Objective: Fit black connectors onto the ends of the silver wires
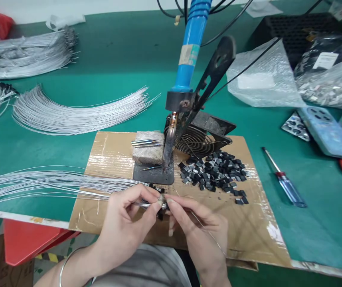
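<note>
My left hand [129, 223] is closed, thumb and finger pinching together at the black-tipped end of a bundle of thin grey wires [107, 184]. The bundle runs off to the left across the cardboard. Close against it, my right hand [202, 227] pinches at the same spot, and a thin wire [208, 231] trails from its fingers across the palm. Fingertips hide most of what they meet at. Just beyond, a blue-handled soldering iron [188, 56] hangs in a black stand, its tip [167, 153] pointing down at a dark pad [155, 177].
Small black pieces [215, 171] lie piled on the cardboard [248, 223], beside a round fan [197, 141]. A block [148, 147] carries metal rods. Rightward are a screwdriver [287, 185] and a phone [329, 131]. More wire bundles [78, 113] lie at the left.
</note>
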`<state>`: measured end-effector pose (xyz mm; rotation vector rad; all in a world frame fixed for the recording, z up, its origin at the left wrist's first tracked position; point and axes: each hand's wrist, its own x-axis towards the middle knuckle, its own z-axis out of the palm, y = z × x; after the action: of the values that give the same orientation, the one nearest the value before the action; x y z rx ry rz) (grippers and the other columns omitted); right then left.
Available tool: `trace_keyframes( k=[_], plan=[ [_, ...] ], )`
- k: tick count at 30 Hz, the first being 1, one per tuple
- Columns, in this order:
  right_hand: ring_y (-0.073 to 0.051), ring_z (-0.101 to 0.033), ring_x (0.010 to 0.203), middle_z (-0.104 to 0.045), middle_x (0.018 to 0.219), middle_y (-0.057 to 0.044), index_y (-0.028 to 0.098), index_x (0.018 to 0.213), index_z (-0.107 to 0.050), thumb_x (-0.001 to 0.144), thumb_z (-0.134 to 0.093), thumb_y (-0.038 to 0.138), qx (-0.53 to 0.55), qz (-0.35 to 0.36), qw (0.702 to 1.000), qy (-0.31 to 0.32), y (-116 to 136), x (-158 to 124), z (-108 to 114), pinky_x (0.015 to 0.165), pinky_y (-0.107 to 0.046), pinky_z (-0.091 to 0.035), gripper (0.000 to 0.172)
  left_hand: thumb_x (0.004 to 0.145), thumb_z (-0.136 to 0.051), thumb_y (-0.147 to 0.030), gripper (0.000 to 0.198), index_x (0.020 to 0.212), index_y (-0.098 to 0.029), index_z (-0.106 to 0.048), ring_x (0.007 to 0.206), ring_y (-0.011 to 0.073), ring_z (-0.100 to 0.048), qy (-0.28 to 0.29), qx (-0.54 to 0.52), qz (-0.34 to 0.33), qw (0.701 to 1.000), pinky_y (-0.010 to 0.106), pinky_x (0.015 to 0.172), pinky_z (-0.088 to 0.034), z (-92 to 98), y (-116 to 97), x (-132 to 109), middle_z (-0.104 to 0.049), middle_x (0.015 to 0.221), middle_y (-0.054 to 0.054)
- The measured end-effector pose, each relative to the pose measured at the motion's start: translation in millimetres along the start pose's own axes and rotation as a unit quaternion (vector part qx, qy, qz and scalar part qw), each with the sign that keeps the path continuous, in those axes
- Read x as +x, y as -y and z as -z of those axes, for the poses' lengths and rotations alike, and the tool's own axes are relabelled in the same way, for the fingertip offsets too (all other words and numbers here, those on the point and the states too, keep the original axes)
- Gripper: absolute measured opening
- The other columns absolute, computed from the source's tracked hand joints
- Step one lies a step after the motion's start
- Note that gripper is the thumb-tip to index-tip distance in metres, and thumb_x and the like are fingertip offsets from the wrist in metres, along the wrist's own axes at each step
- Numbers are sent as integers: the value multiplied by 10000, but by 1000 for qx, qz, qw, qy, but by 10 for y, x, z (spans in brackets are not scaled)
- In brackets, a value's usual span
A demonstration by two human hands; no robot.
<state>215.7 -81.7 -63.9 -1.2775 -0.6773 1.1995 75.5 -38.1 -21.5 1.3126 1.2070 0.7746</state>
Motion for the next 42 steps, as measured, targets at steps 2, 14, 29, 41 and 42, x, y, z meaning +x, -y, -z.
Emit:
trace_keyframes(
  k=[2, 14, 29, 41, 42],
  plan=[
    [-69, -612, 428, -721, 636, 20, 302, 848, -844, 832, -769, 201, 1, 0, 1000, -1, -7, 3, -3, 423, -127, -534, 127, 873, -657, -127, 141, 735, -152, -670, 732, 121, -663, -1, -5, -3, 1000, 196, 622, -475, -6, -2, -2, -727, 826, 36],
    [-89, -608, 432, -714, 635, 9, 269, 839, -844, 826, -784, 256, 8, -30, 1000, -2, 7, 3, -5, 413, -166, -546, 62, 853, -671, -116, 122, 736, -150, -658, 758, 140, -677, -9, -9, 21, 1000, 214, 653, -497, -21, 7, 29, -735, 826, 49],
    [-97, -450, 503, -527, 676, 40, 267, 1299, -633, 1057, -381, 393, -129, 49, 990, -25, -44, -85, 55, 468, -215, -381, 372, 824, -674, -183, 126, 709, -136, -653, 697, 145, -637, -25, 30, 48, 998, 226, 573, -440, -46, 21, 123, -729, 836, 77],
    [-181, -644, 915, -660, 980, -40, 230, 788, -532, 987, -509, 210, -220, 153, 963, 25, 81, 9, 177, 779, -297, -505, 201, 816, -680, -189, 120, 706, -166, -638, 750, 167, -669, -34, 37, 63, 997, 239, 594, -468, -6, 49, 195, -739, 882, 67],
    [-200, -662, 1020, -686, 1088, -49, 234, 803, -550, 968, -544, 195, -212, 151, 965, 25, 95, 11, 158, 855, -321, -517, 170, 818, -679, -193, 119, 709, -168, -638, 768, 175, -677, -34, 35, 63, 997, 243, 610, -481, -3, 47, 205, -739, 880, 67]
  ],
)
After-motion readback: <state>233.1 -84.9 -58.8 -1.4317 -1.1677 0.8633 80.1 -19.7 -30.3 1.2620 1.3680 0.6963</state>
